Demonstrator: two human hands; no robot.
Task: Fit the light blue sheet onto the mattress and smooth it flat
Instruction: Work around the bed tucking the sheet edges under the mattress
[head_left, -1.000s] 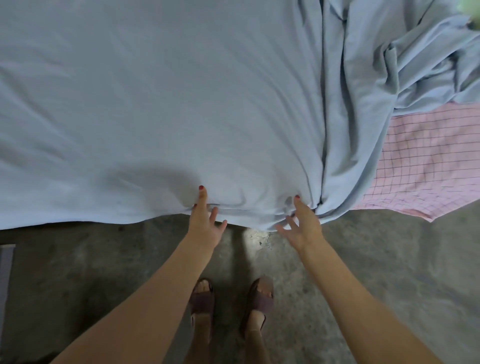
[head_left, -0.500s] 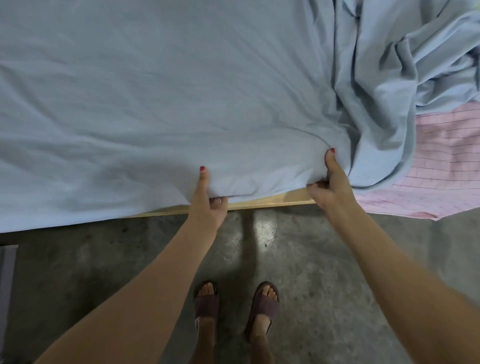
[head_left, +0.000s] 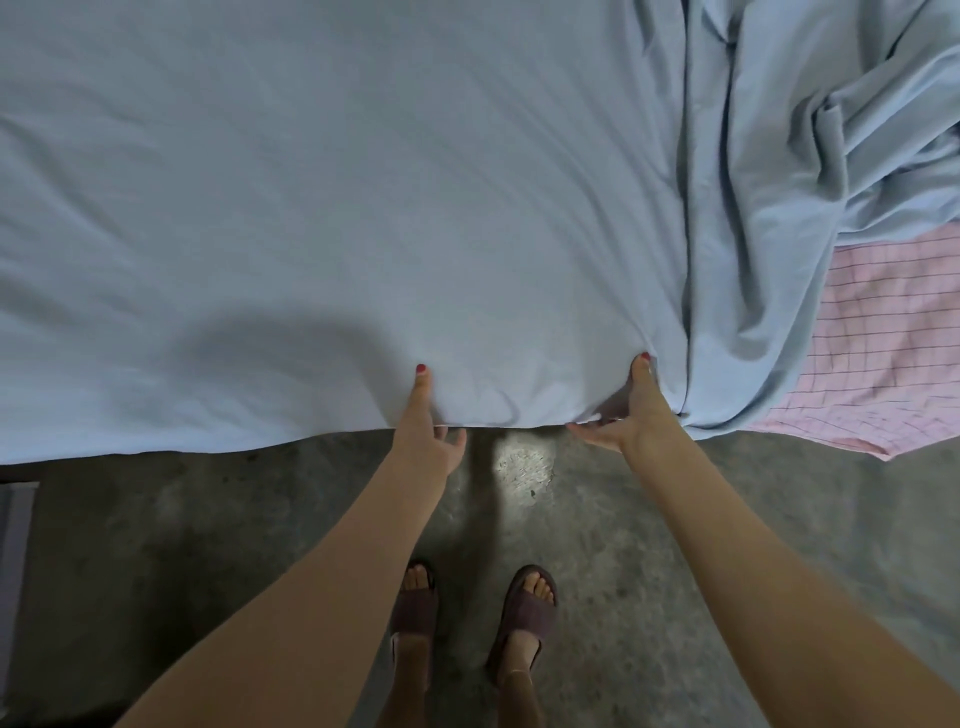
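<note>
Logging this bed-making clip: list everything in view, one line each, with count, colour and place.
light blue sheet: one, light blue, spread over the bed, bunched in folds at upper right
checked cloth: one, pink with dark lines, under the sheet at right
floor: one, grey concrete, below the bed edge
grey object: one, far left edge, cannot identify
sandals: two, dark brown, on the feet
left hand: one, at the sheet's hem
right hand: one, at the hem beside the folds

head cam | looks steeply down | near bed edge | floor below
</note>
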